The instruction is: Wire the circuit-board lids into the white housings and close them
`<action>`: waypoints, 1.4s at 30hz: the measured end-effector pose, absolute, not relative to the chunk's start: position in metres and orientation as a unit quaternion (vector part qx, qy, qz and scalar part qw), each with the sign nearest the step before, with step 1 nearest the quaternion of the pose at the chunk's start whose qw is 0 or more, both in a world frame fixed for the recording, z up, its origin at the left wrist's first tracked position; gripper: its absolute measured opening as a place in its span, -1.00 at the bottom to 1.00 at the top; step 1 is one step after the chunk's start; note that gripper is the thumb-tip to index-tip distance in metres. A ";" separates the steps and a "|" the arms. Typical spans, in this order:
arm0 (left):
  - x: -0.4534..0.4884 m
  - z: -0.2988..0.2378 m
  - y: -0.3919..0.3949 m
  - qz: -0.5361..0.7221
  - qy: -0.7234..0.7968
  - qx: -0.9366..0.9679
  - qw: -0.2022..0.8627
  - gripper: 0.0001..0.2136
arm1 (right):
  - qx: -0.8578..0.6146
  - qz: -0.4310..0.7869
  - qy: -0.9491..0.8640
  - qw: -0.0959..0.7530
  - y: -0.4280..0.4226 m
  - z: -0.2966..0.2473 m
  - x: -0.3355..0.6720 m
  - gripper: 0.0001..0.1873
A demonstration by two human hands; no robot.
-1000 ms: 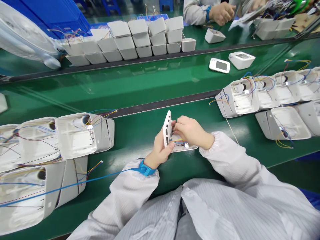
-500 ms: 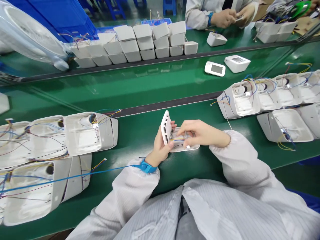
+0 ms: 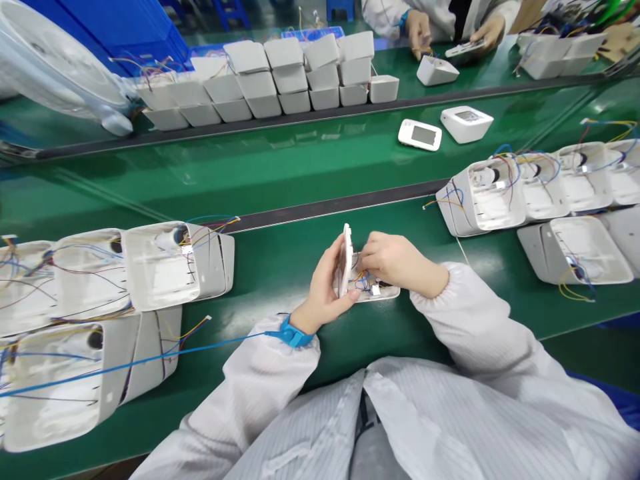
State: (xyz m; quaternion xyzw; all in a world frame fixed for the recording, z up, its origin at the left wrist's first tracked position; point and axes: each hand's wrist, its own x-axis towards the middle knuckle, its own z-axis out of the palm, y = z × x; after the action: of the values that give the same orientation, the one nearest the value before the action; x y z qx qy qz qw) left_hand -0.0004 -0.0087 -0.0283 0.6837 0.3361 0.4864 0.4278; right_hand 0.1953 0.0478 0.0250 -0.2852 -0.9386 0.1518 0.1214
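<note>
Near the middle of the green bench, my left hand (image 3: 320, 293) grips a white plastic panel (image 3: 347, 260), which stands almost on edge. Just right of the panel lies an open white housing (image 3: 390, 293) with thin coloured wires (image 3: 362, 283) and a small white connector (image 3: 375, 289) inside. My right hand (image 3: 400, 262) is over the housing's far side, its fingers closed together and pointing down among the wires. Whatever those fingertips pinch is hidden behind them. A blue wrist strap (image 3: 293, 333) with a blue cord circles my left wrist.
Open white housings (image 3: 160, 267) with trailing wires are stacked at left; more housings (image 3: 495, 197) stand at right. Beyond the dark rail (image 3: 330, 208) lie a white panel with a screen (image 3: 420, 135) and a closed unit (image 3: 467, 125). Across the bench a co-worker's hands (image 3: 419, 32) handle parts.
My left hand has swung the panel more upright. My right hand has shifted slightly up and left, its fingers now bunched, and the wires in the housing show more. The co-worker's hands have moved apart.
</note>
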 end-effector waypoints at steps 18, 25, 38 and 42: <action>-0.001 -0.002 -0.006 0.280 0.318 0.877 0.228 -0.20 | -0.336 0.486 -0.798 0.113 0.069 0.022 0.218 -0.83; 0.000 0.000 -0.008 0.202 0.359 0.886 0.212 -0.11 | -0.422 0.643 -0.552 0.323 0.070 0.019 0.214 -0.75; 0.006 -0.008 -0.017 0.219 0.426 0.844 0.241 0.00 | -0.447 0.606 -0.569 0.329 0.053 0.010 0.182 -0.68; 0.009 -0.007 -0.019 0.209 0.428 0.847 0.234 0.09 | -0.449 0.551 -0.603 0.362 0.049 0.012 0.180 -0.72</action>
State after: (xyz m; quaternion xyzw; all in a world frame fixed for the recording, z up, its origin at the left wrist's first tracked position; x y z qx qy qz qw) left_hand 0.0091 -0.0185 -0.0072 0.8473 0.4285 0.2094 0.2339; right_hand 0.1801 0.0487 0.0119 -0.4489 -0.6029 0.5512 0.3622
